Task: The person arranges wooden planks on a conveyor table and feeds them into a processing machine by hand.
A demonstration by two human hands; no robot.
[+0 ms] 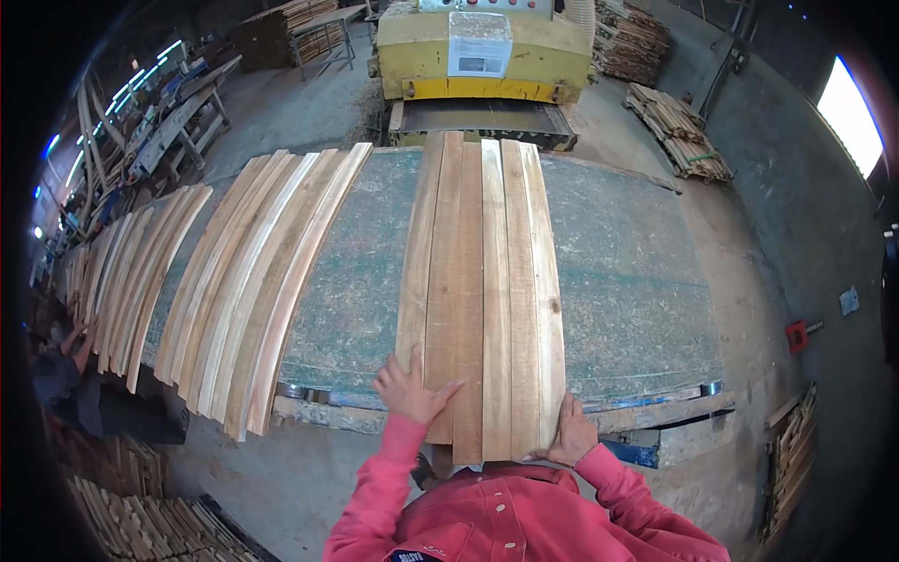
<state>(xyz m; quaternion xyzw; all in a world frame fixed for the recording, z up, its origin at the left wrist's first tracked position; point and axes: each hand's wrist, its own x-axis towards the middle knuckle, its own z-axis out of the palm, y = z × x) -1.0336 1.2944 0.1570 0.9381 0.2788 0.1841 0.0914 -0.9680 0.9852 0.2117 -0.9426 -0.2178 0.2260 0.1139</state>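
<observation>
Several wooden boards lie side by side in front of me, running lengthwise away from me, their near ends overhanging the table edge. My left hand rests at the left side of this set, fingers spread and thumb stretched across the top faces. At the near right corner, my right hand grips the outermost light board, with fingers along its side edge and the thumb by its end. Whatever the right fingers touch underneath is hidden.
The boards lie on a worn green table. A yellow machine stands beyond their far ends. More board groups lie to the left, where another person reaches in. Stacked wood sits at the back right.
</observation>
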